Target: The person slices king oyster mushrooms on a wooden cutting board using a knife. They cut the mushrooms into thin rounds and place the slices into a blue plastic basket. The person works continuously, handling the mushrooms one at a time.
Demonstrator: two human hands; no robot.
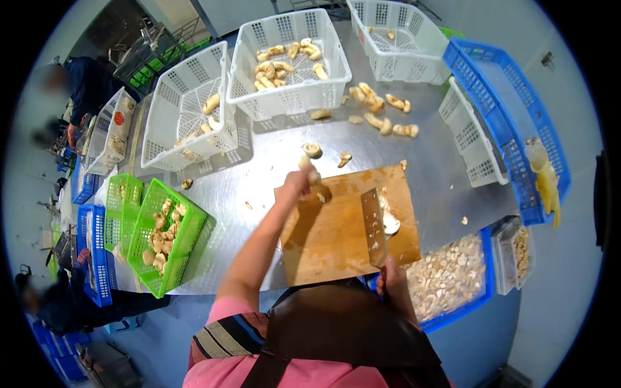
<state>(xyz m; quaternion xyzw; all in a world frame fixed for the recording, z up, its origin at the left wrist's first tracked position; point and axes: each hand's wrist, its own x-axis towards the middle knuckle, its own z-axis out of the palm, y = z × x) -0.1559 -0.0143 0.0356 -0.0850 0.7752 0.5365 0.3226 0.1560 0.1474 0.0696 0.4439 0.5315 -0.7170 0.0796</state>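
My left hand (pixel 296 185) grips a pale, thick-stemmed mushroom (pixel 310 170), blurred, over the upper left edge of a wooden cutting board (pixel 335 242). A small pale scrap (pixel 321 197) lies on the board beside it. In my right hand (pixel 395 280) is the handle of a cleaver (pixel 372 228). Its broad blade, flecked with pale bits, points away from me over the board's right part. Cut mushroom pieces (pixel 390 223) lie just right of the blade, partly hidden by it. A mushroom cap (pixel 312 150) sits on the steel table beyond my left hand.
White plastic crates (pixel 286 104) holding mushrooms line the table's back. Whole mushrooms (pixel 383 123) lie before them. A green basket (pixel 194 216) of mushrooms stands left. At lower right, a blue crate (pixel 489 271) holds sliced mushrooms. Yellow gloves (pixel 546 184) hang over another blue crate (pixel 509 104). Two people work left.
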